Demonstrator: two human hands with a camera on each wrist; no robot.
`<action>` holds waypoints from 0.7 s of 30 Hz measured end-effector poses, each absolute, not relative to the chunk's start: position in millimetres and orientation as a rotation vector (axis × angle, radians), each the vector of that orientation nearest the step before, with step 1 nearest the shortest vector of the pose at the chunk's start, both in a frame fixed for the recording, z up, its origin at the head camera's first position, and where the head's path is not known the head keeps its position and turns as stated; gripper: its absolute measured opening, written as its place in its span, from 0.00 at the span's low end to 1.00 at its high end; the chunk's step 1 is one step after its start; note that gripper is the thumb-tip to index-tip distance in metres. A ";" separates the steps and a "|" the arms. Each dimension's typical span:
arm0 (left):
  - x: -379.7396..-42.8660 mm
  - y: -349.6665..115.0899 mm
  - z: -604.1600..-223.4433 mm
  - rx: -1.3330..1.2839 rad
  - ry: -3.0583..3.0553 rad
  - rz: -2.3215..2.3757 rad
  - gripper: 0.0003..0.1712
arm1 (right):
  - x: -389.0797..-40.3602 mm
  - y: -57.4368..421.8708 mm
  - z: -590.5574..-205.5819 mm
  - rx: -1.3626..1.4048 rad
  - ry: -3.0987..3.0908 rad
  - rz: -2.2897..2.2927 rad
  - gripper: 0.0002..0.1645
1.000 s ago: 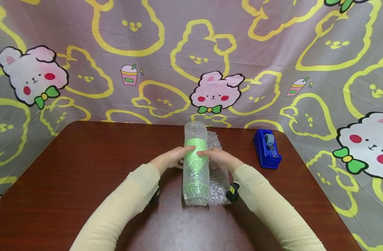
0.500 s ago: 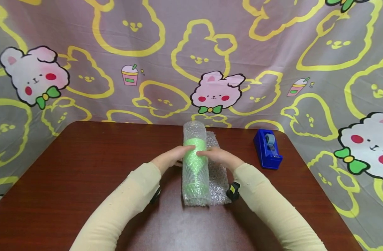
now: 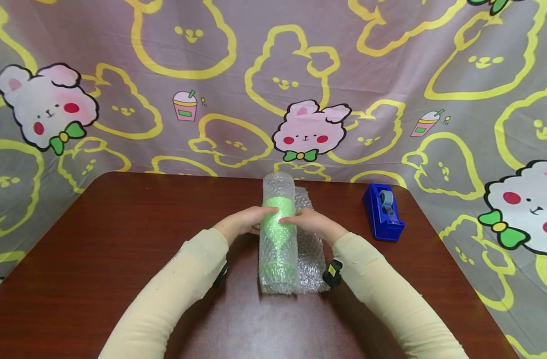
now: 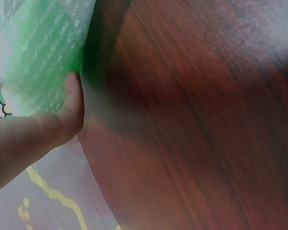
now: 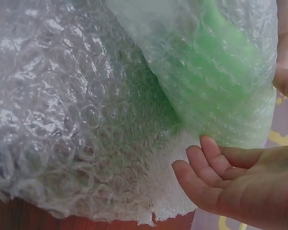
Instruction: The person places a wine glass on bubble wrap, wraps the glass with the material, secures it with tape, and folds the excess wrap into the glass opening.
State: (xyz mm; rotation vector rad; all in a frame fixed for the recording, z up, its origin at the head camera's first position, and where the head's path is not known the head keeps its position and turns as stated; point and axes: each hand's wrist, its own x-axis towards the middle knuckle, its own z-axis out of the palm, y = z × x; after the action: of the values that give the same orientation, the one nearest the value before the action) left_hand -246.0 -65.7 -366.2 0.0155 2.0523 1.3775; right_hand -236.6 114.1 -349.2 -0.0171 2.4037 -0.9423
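A green cylinder (image 3: 278,234) lies on the table inside a roll of clear bubble wrap (image 3: 279,276), its long side pointing away from me. A flat length of bubble wrap (image 3: 310,264) extends from under the roll to the right. My left hand (image 3: 246,221) grips the roll's left side, thumb on top; in the left wrist view its fingers (image 4: 73,103) curve along the wrapped side. From the right, my right hand (image 3: 316,223) holds the roll with the thumb on top. Its bent fingers (image 5: 201,163) show beside the roll, over the flat wrap, in the right wrist view.
A blue tape dispenser (image 3: 381,214) with a roll of tape (image 3: 386,198) stands at the back right of the brown wooden table (image 3: 134,239). A patterned cloth (image 3: 228,89) hangs behind the table and along its sides.
The wrapped roll has shifted very slightly to the left, with both hands keeping their hold on it. The tape dispenser stays in place.
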 end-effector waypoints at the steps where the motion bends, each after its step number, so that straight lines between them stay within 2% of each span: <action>1: -245.5 -65.4 -366.1 0.016 2.066 1.372 0.38 | -236.9 114.2 -349.1 -0.012 2.402 -0.945 0.43; 5: -244.3 -64.6 -366.4 0.014 2.108 1.366 0.37 | -236.7 115.8 -347.3 0.019 2.402 -0.950 0.43; 9: -245.1 -65.1 -368.2 -0.009 2.066 1.439 0.30 | -236.8 117.8 -345.4 0.056 2.415 -0.962 0.24; 13: -246.4 -64.9 -369.6 -0.017 2.008 1.507 0.29 | -237.1 120.9 -345.0 0.038 2.408 -0.990 0.18; 15: -246.6 -64.4 -369.5 -0.026 1.986 1.526 0.30 | -237.2 123.1 -345.5 0.016 2.402 -0.993 0.21; 18: -246.2 -63.0 -369.0 -0.047 1.965 1.540 0.32 | -237.5 125.9 -346.7 0.006 2.397 -0.987 0.32; 21: -244.9 -61.7 -368.1 -0.055 1.968 1.537 0.32 | -236.9 127.7 -347.2 0.015 2.381 -1.001 0.37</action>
State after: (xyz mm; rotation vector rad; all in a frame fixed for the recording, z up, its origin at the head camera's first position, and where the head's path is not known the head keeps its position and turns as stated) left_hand -244.9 -61.7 -368.1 -0.0552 1.9675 1.5372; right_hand -236.9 127.7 -347.2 0.0155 2.3811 -1.0012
